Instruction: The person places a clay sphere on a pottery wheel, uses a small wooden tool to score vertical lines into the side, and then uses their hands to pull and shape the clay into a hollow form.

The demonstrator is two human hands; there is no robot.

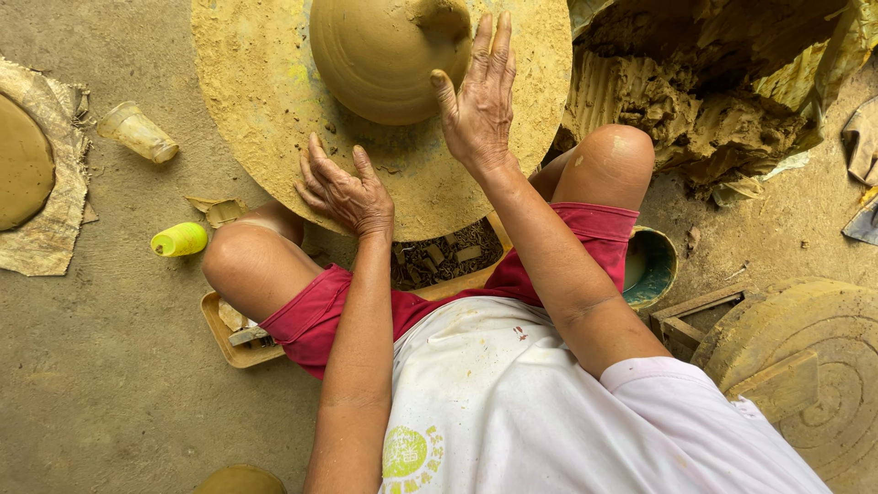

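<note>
Two bare hands are working at a clay pot [384, 55], a rounded brown dome sitting near the middle of a round, clay-caked wheel [265, 110] set low on the floor. The right hand [477, 105] is standing open and flat, fingers together and pointing away from the person, its palm lying against the pot's right flank below a small knob of clay at the top. The left hand [346, 190] is resting open, palm down and fingers spread, on the wheel's near edge, just clear of the pot and gripping nothing. The person is squatting over the wheel in red shorts [315, 316] and a stained white shirt [512, 412], bare knees flanking the disc. A flat tray [229, 343] holding scraps is lying under the left knee, and a teal bowl [654, 265] is sitting beside the right thigh. A heap of raw clay [695, 101] on rumpled plastic sheeting is rising at the upper right. On the dirt floor [110, 384] to the left, a yellow-green bottle [179, 240] and a clear plastic cup [137, 133] are lying on their sides, well apart from a clay disc [23, 160] on sacking at the far left edge. A second ridged wheel [814, 366] is showing at the lower right.
</note>
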